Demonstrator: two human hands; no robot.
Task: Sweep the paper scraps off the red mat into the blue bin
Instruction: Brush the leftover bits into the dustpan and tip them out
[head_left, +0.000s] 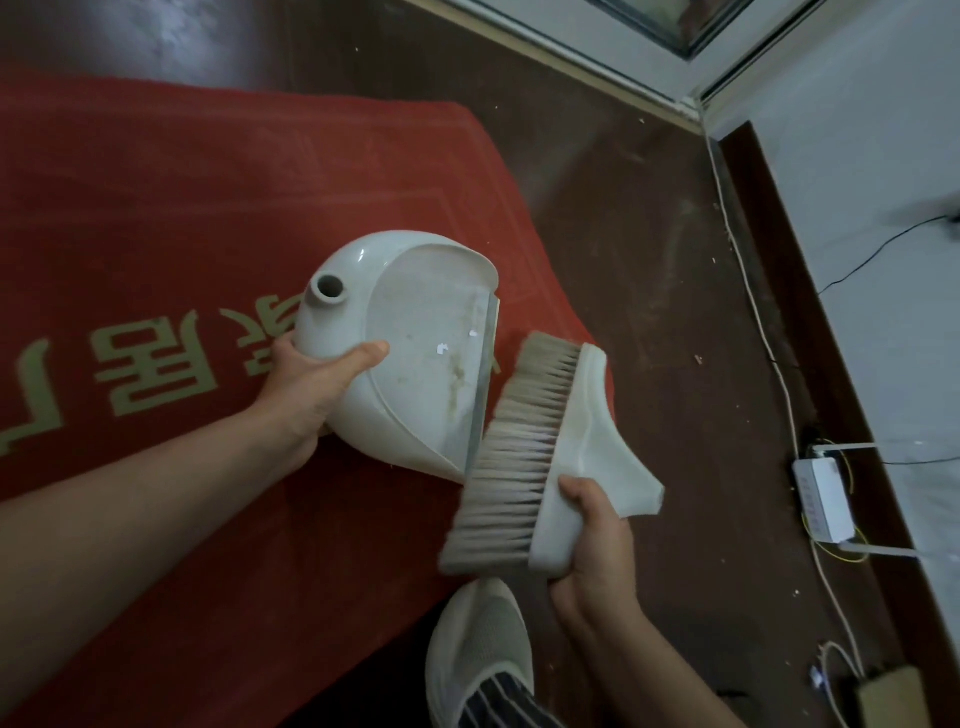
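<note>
dark brown floor (649, 249) with a red mat (197, 208) spread over the left of the frame, dustpan and brush held above it.

the left hand (311, 384) grips the rounded back of a white dustpan (415, 291), thumb over its rim, its mouth facing right. two white paper scraps (442, 348) cling inside the pan near its lip. the right hand (597, 545) at lower centre-right is curled round the white back of a brush (530, 457), its pale bristles touching the pan's front edge. a white shoe (478, 644) stands at the bottom edge, and a white router (823, 499) lies by the wall (857, 156) at right.
</note>
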